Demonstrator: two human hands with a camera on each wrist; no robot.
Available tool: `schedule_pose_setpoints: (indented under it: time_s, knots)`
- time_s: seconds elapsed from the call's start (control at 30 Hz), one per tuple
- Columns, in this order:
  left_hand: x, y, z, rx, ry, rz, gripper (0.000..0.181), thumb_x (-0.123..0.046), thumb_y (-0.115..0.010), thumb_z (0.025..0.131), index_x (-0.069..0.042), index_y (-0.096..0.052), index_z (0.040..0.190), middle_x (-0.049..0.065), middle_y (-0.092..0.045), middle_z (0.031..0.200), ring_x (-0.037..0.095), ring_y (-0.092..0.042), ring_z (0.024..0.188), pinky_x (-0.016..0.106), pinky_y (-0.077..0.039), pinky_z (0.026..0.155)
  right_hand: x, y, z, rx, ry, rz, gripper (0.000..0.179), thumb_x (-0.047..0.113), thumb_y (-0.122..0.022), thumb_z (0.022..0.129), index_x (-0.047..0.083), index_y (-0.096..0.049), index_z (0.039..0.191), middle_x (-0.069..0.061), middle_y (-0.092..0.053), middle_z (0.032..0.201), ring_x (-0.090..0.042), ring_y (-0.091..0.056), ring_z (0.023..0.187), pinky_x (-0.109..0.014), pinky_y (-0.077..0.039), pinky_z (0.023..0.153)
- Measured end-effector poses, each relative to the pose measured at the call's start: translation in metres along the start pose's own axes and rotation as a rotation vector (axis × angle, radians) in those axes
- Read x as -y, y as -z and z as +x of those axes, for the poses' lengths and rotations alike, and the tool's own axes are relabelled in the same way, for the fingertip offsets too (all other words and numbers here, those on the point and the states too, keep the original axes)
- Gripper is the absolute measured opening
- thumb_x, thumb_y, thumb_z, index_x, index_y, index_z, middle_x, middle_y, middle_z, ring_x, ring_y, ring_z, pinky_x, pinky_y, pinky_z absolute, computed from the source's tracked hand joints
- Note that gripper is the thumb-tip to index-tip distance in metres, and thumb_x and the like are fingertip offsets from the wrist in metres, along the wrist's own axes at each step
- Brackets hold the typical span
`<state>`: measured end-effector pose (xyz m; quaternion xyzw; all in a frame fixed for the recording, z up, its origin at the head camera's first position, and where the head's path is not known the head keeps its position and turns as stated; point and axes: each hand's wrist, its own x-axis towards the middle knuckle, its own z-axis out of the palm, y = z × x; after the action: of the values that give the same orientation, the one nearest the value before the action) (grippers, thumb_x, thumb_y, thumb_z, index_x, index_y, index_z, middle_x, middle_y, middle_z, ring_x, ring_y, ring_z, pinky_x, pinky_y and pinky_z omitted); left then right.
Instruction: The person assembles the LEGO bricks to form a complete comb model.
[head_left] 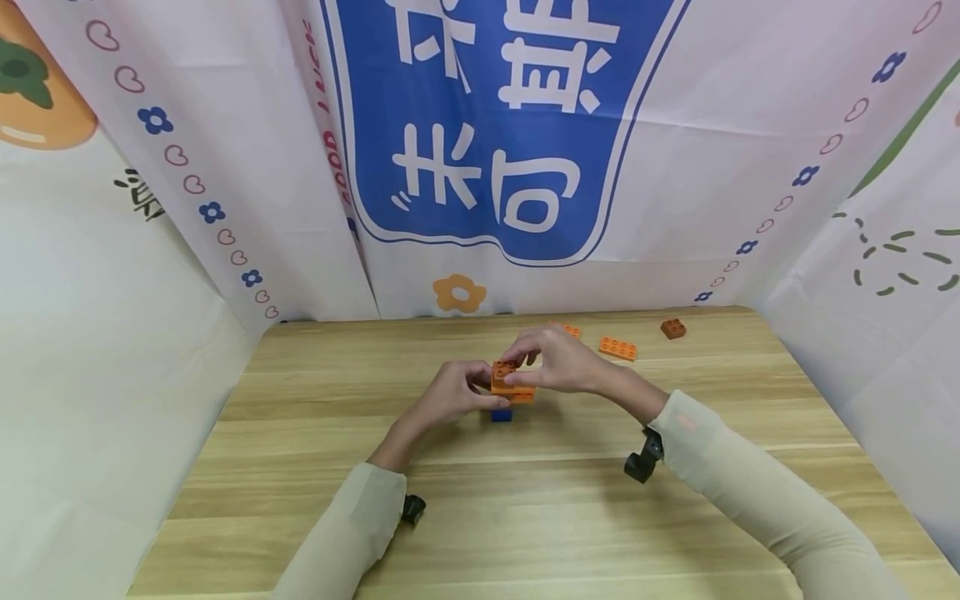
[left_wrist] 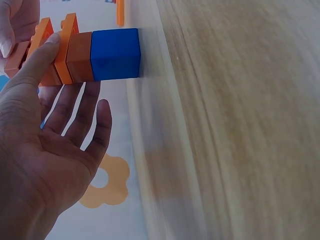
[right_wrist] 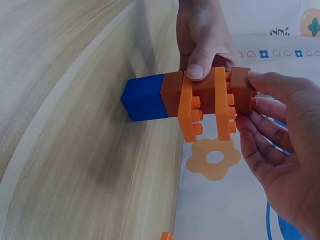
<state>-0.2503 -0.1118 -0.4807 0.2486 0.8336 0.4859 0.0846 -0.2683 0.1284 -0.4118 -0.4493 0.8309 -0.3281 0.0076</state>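
A tower of toy building bricks stands on the wooden table between both hands. Its base is a blue block (right_wrist: 144, 97), with a brown brick (right_wrist: 171, 94) above that. Higher up come a lower orange plate (right_wrist: 185, 115), another brown brick (right_wrist: 206, 95) and an upper orange plate (right_wrist: 222, 117). My left hand (head_left: 456, 393) steadies the tower from the left, thumb across the lower orange plate and the brick over it, fingers on the far side. At the top, my right hand (head_left: 564, 363) pinches the uppermost brown brick (right_wrist: 241, 90) between thumb and fingers, right against the upper plate.
Toward the back right of the table (head_left: 480, 517) lie an orange plate (head_left: 618, 348) and a loose brown brick (head_left: 673, 328). Another orange piece (head_left: 572, 331) shows partly behind the right hand. Printed white cloth (head_left: 675, 208) hangs behind and at both sides.
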Motion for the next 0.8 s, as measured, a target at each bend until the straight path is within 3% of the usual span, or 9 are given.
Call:
schedule_pose_setpoints:
  time_s: [0.33, 0.8]
  knots:
    - [-0.0011, -0.0005, -0.0006, -0.007, -0.002, -0.001, 0.025, -0.022, -0.092, 0.086, -0.011, -0.078, 0.103, -0.002, -0.079, 0.096, 0.019, -0.074, 0.086, 0.029, -0.061, 0.076, 0.0005, -0.0001, 0.0006, -0.006, 0.012, 0.009, 0.025, 0.023, -0.086, 0.091, 0.008, -0.082, 0.111, -0.002, -0.079, 0.103, -0.023, -0.074, 0.092, -0.042, -0.063, 0.081]
    - [-0.0014, 0.0004, -0.0002, -0.009, -0.010, 0.009, 0.024, -0.021, -0.091, 0.087, -0.009, -0.078, 0.103, 0.000, -0.080, 0.097, 0.015, -0.074, 0.085, 0.028, -0.061, 0.074, 0.0056, 0.0025, 0.0047, 0.016, -0.015, 0.007, 0.023, 0.021, -0.088, 0.089, 0.010, -0.083, 0.109, 0.002, -0.078, 0.100, -0.011, -0.073, 0.091, -0.036, -0.062, 0.083]
